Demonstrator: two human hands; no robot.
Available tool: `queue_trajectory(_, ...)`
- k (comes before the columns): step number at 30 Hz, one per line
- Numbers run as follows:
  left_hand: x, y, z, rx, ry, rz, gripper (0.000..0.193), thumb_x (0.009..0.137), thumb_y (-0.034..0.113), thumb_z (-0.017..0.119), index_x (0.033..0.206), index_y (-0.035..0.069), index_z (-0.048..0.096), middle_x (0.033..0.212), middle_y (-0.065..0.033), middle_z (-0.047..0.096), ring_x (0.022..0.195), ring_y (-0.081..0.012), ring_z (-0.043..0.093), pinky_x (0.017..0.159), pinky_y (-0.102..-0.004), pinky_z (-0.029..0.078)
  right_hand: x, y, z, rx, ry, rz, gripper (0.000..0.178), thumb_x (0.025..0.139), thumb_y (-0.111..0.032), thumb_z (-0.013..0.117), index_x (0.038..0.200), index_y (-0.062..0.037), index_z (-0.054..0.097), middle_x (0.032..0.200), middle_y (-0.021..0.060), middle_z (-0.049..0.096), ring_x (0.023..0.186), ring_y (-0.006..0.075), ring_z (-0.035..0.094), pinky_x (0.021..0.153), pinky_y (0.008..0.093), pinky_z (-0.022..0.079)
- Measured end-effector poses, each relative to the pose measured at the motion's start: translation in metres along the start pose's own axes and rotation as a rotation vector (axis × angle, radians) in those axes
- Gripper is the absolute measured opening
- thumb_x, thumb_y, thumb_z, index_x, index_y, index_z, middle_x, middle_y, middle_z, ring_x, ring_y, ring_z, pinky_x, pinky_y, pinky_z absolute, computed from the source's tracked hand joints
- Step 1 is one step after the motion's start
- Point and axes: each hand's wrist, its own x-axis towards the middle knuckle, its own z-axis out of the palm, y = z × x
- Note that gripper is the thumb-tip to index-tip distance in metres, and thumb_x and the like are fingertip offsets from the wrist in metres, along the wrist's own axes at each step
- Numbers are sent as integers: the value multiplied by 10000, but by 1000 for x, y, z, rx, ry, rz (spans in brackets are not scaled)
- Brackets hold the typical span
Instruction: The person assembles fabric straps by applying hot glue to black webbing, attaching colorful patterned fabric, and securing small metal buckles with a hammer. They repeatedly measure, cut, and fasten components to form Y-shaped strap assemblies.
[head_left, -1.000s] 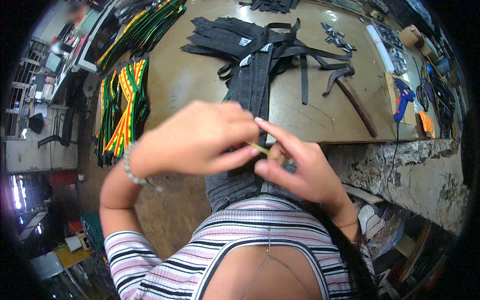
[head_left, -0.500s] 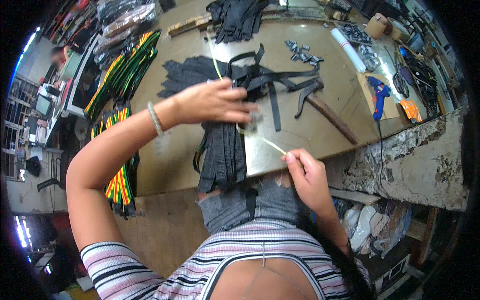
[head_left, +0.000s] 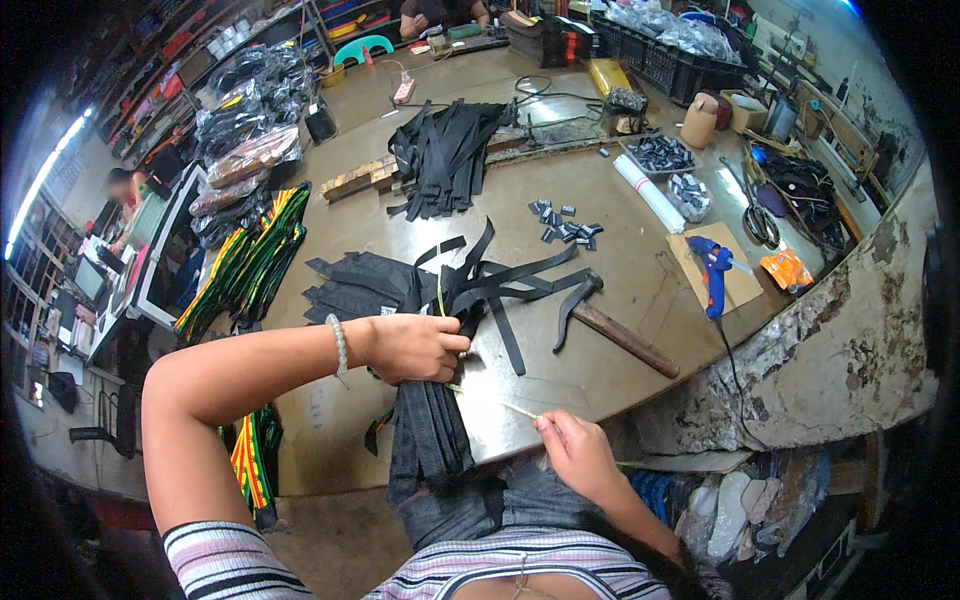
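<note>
- Worktable: black webbing bundle lies roughly 12-to-6 o'clock, under the nearer left hand.
- Its fingers curl; what they grip is hidden.
- Right hand, at 4 o'clock from it, pinches yellow cord.

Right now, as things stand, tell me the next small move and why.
Probably draw the yellow cord gently tighter with the right hand: that hand already pinches it, the left hand lies over the black straps, and the cord spans the gap between both hands. Whether it fully encircles the straps is hidden.
</note>
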Motion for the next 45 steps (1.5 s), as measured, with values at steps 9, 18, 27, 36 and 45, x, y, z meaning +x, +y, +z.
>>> queue_trajectory(9, 1, 3, -10, -15, -106, -15, 295, 648, 331, 729, 881, 175, 638, 886, 57, 617, 1003, -162, 492, 859, -323, 360, 2, 2, -1, -48, 25, -56, 157, 959, -170, 574, 935, -25, 629, 857, 181, 675, 762, 384, 658, 668, 453, 522)
queue_trajectory(18, -5, 14, 0, -10, -112, -61, 296, 621, 359, 774, 850, 194, 683, 875, 74, 667, 1069, -162, 489, 924, -327, 330, 2, 1, 6, -161, 41, -94, 169, 961, -193, 562, 932, -44, 637, 858, 165, 680, 730, 373, 660, 645, 452, 530)
queue_trajectory(27, 0, 16, -8, -8, -199, -62, 365, 527, 436, 807, 810, 215, 738, 864, 88, 693, 1083, -157, 514, 888, -326, 339, 0, 5, 10, -264, 23, -134, 181, 967, -229, 547, 930, -75, 633, 839, 144, 681, 703, 363, 666, 599, 452, 538)
queue_trajectory(36, -5, 19, -14, -57, -204, -96, 397, 557, 430, 813, 892, 231, 735, 864, 83, 675, 1051, -170, 512, 893, -347, 334, 1, 3, 12, -287, 30, -28, 230, 967, -278, 556, 926, -69, 642, 823, 156, 680, 718, 378, 666, 629, 481, 531)
queue_trajectory(45, -57, -16, -95, -268, 222, -588, 568, 455, 373, 870, 933, 136, 674, 968, -75, 586, 1033, -279, 492, 919, -444, 364, 147, 14, -50, 341, -45, -17, 238, 995, -236, 588, 937, -15, 656, 854, -28, 630, 805, 79, 557, 755, 270, 480)
